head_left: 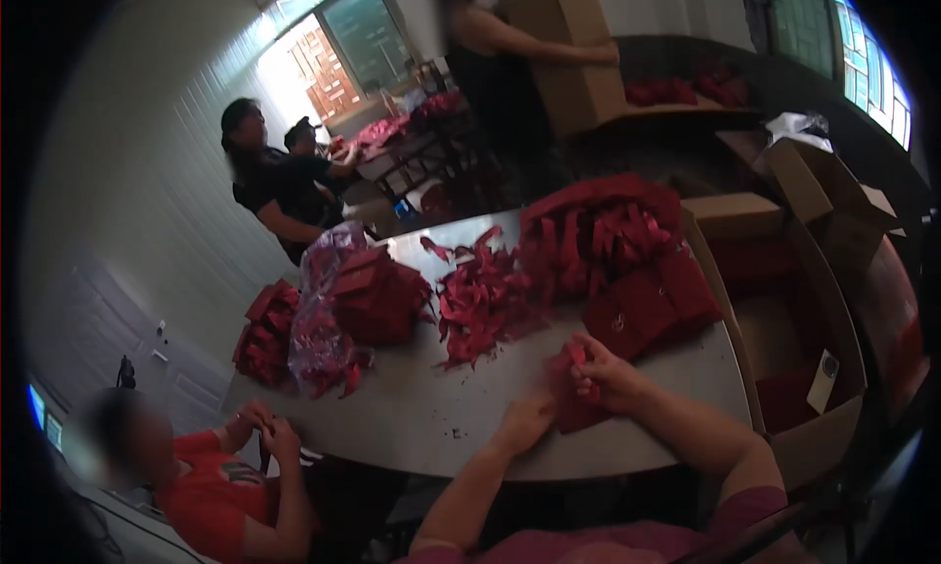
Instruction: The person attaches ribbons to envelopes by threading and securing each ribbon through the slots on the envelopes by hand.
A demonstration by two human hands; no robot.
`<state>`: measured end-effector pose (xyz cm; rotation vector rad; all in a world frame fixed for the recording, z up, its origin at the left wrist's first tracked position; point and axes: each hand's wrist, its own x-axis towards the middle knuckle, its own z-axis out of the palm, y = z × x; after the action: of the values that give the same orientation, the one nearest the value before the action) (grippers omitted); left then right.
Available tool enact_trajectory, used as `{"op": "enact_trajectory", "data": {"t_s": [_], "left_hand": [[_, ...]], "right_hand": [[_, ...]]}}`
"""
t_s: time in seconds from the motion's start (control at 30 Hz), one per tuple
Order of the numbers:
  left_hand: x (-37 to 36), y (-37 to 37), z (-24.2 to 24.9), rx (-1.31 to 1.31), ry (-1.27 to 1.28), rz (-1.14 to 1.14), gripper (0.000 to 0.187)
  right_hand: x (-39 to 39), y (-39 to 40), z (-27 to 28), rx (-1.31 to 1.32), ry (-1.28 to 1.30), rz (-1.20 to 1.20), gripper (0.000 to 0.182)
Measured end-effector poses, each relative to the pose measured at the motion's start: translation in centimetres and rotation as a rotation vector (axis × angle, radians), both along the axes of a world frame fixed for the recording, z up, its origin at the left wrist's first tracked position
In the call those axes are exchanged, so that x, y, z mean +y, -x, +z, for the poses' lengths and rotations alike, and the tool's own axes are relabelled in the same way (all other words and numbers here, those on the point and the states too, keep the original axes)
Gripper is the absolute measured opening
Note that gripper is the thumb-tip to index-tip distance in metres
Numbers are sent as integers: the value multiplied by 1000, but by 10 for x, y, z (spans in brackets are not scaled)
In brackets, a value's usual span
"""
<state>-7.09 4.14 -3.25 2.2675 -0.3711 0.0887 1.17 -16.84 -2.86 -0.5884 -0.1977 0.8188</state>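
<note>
A dark red fabric bag (580,417) lies at the near edge of the metal table (421,417), between my two hands. My right hand (606,376) is closed, its fingers pinching a red ribbon (576,356) at the top of the bag. My left hand (526,421) rests at the bag's left side, fingers curled against it and slightly blurred. Just beyond my right hand is a stack of red bags (652,314) with a small metallic emblem on top. A tangled heap of red ribbons (480,299) is spread across the table's middle.
More ribboned red bags (598,226) are piled at the back. Clear plastic (333,270) and other red bags (377,294) stand to the left. An open cardboard box (745,368) is on my right. A co-worker in orange (225,495) sits at left; another person carries a carton (569,54).
</note>
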Motion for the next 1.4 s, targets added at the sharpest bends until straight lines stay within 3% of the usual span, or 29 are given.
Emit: {"op": "enact_trajectory", "data": {"t_s": [0.13, 0.27, 0.5, 0.57, 0.7, 0.77, 1.13, 1.4], "left_hand": [[5, 4, 10, 18, -65, -29, 9], [36, 10, 25, 21, 6, 37, 5], [50, -2, 41, 3, -85, 185, 6], [42, -12, 42, -195, -123, 52, 5], [26, -30, 29, -167, -116, 10, 5], [20, -36, 25, -324, -196, -47, 4], [48, -26, 32, -107, -139, -14, 5], [71, 6, 42, -55, -98, -42, 6]], "right_hand": [[-3, 1, -5, -48, -151, 75, 74], [0, 4, 6, -15, 11, -13, 72], [1, 0, 1, -77, -21, -49, 70], [0, -1, 6, -53, -32, -42, 68], [0, 0, 5, -70, -7, -44, 64], [0, -1, 4, -98, -6, -36, 65], [-4, 5, 11, -93, 64, 43, 56], [4, 9, 14, -58, 147, -67, 50]]}}
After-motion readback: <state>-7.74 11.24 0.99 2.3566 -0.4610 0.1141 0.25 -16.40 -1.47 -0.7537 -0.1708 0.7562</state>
